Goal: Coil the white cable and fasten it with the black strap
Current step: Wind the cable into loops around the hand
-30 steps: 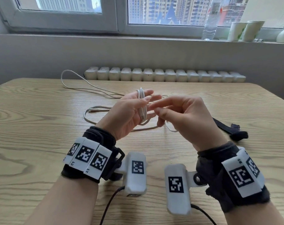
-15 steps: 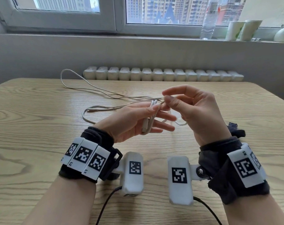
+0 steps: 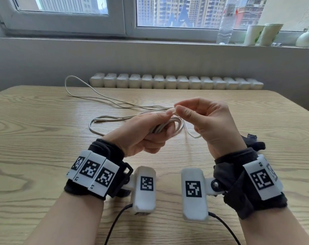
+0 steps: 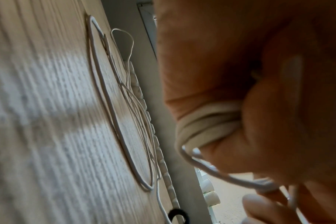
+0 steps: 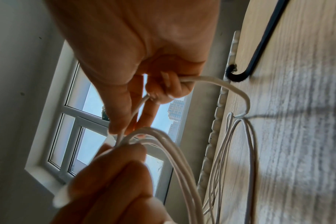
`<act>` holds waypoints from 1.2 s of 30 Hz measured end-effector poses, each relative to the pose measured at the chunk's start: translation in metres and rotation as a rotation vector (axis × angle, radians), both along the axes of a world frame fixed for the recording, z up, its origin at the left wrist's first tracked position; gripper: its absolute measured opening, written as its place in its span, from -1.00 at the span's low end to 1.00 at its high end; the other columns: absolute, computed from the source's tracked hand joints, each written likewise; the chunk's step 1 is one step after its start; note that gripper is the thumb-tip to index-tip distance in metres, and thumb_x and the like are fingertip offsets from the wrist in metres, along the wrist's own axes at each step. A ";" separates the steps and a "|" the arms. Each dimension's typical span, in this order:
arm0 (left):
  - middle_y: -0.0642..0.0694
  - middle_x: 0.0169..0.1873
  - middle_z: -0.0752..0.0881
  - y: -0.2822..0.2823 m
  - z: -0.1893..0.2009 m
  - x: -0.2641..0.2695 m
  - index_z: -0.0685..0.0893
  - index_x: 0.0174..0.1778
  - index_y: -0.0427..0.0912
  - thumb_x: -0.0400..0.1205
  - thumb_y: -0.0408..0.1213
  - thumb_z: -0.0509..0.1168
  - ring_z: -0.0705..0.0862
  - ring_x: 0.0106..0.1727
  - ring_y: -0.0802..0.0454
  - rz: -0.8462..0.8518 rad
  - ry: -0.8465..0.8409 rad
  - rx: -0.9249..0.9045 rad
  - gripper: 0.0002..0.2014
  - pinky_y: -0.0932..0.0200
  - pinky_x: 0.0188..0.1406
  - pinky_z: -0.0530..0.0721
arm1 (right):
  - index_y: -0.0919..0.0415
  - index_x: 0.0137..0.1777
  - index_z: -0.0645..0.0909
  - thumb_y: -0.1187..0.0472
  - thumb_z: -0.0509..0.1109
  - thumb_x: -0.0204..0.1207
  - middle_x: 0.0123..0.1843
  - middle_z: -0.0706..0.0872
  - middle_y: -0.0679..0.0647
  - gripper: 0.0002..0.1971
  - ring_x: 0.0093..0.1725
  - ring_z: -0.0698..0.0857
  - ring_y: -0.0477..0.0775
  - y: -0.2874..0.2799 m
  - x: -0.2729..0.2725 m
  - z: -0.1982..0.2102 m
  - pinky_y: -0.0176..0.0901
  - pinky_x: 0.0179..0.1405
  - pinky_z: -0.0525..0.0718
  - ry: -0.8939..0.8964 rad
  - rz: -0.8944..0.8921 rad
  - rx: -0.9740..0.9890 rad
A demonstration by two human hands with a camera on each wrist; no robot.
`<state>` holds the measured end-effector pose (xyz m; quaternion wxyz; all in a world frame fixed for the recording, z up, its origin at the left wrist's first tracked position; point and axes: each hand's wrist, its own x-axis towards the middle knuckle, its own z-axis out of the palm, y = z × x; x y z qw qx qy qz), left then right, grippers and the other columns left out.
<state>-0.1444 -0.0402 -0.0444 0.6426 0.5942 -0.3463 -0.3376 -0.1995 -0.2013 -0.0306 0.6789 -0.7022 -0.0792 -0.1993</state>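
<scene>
A long loose part of the white cable [image 3: 104, 100] is spread on the wooden table [image 3: 35, 138], far to the left. It is thin and pale, and it lies in big, wide loops. One loop reaches past the back edge of the table, near the row of white blocks [image 3: 176, 82] by the wall.

A small bunch of cable loops is held in the left hand [image 3: 141, 133], above the table. The fingers are curled round the bunch, and the thumb is pressed on top of it. In the left wrist view, three or four turns of the cable are seen side by side, tucked tight between the fingers. They look flat and cream-white there.

Just to the right, a strand of the cable is pinched by the right hand [image 3: 208, 121] between the thumb and the first finger, close to the left thumb tip. The other fingers are curled in loosely. A short bit of cable hangs down in a curve under this hand.

The black strap [image 5: 259, 45] is laid on the table, further right, behind the right wrist. It is long and thin, and one end is curled up like a hook. It is not touched by either hand.
</scene>
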 end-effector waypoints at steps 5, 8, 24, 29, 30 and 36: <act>0.14 -0.76 0.32 0.002 0.000 0.004 0.45 -0.53 -0.16 0.64 -0.08 0.04 0.17 -0.77 0.24 -0.076 0.185 -0.161 -0.58 0.31 -0.77 0.07 | 0.36 -0.12 0.70 0.30 0.33 0.56 -0.67 0.59 -0.22 -0.85 -0.63 0.57 -0.31 0.004 -0.001 -0.001 -0.58 -0.56 0.46 0.056 0.099 -0.049; 0.10 -0.76 0.33 0.001 0.000 0.006 0.46 -0.51 -0.21 0.60 -0.07 0.08 0.19 -0.78 0.23 -0.074 0.247 -0.193 -0.59 0.34 -0.79 0.12 | 0.43 -0.15 0.69 0.29 0.34 0.56 -0.66 0.60 -0.17 -0.81 -0.66 0.55 -0.29 0.004 0.002 -0.002 -0.58 -0.58 0.46 0.058 0.070 -0.013; 0.02 -0.61 0.37 0.000 0.007 -0.003 0.48 -0.03 -0.29 0.72 -0.23 0.03 0.24 -0.68 0.21 -0.252 0.394 -0.432 -0.79 0.37 -0.67 0.37 | 0.31 -0.17 0.72 0.18 0.50 0.44 -0.50 0.67 -0.06 -0.83 -0.62 0.43 -0.17 -0.003 0.014 -0.015 -0.40 -0.61 0.39 0.099 -0.032 0.069; 0.00 -0.61 0.33 0.002 0.010 -0.004 0.46 0.00 -0.31 0.73 -0.25 0.04 0.12 -0.70 0.21 -0.311 0.509 -0.519 -0.81 0.32 -0.69 0.22 | 0.38 -0.08 0.74 0.17 0.47 0.48 -0.23 0.74 0.30 -0.77 -0.58 0.48 -0.10 0.000 0.013 -0.015 -0.30 -0.56 0.43 0.091 0.003 0.082; -0.01 -0.61 0.34 0.002 0.009 -0.004 0.45 0.01 -0.31 0.74 -0.25 0.01 0.15 -0.69 0.21 -0.287 0.517 -0.541 -0.80 0.33 -0.69 0.23 | 0.37 -0.08 0.76 0.19 0.45 0.50 -0.24 0.76 0.28 -0.80 -0.57 0.50 -0.09 0.001 0.013 -0.016 -0.30 -0.55 0.46 0.086 0.006 0.065; -0.18 -0.37 0.62 0.000 0.008 -0.005 0.40 0.17 -0.36 0.72 -0.34 -0.05 0.36 -0.58 0.13 -0.154 0.569 -0.703 -0.78 0.30 -0.57 0.35 | 0.10 -0.23 0.75 0.32 0.36 0.58 -0.50 0.71 0.02 -0.78 -0.54 0.61 -0.06 0.014 0.013 -0.020 -0.27 -0.50 0.59 -0.013 0.048 -0.179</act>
